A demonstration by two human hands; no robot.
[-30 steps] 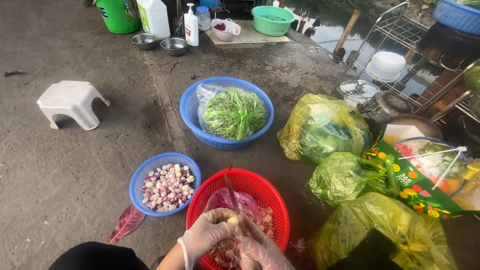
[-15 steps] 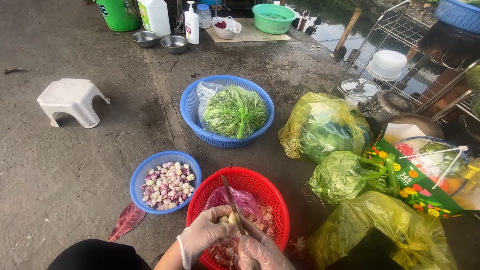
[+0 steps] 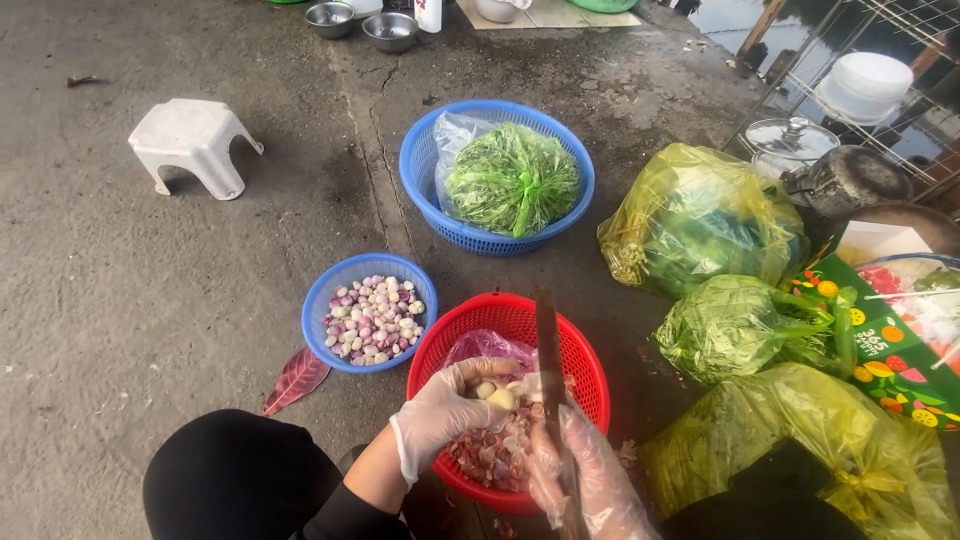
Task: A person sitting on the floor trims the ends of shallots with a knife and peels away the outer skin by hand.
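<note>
On the concrete floor (image 3: 150, 300) sat a red basket (image 3: 585, 350) of purple peelings, with a smaller blue bowl (image 3: 318, 310) of peeled shallots just beside it. Over the red basket, the gloved left hand (image 3: 440, 415) curled around a small pale peeled shallot (image 3: 500, 397), while the gloved right hand (image 3: 585, 480) gripped a knife (image 3: 548, 350), blade pointing away.

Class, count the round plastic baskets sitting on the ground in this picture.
3: a large blue basket of greens at centre, a small blue basket left of it, and a red basket nearest the camera.
</note>
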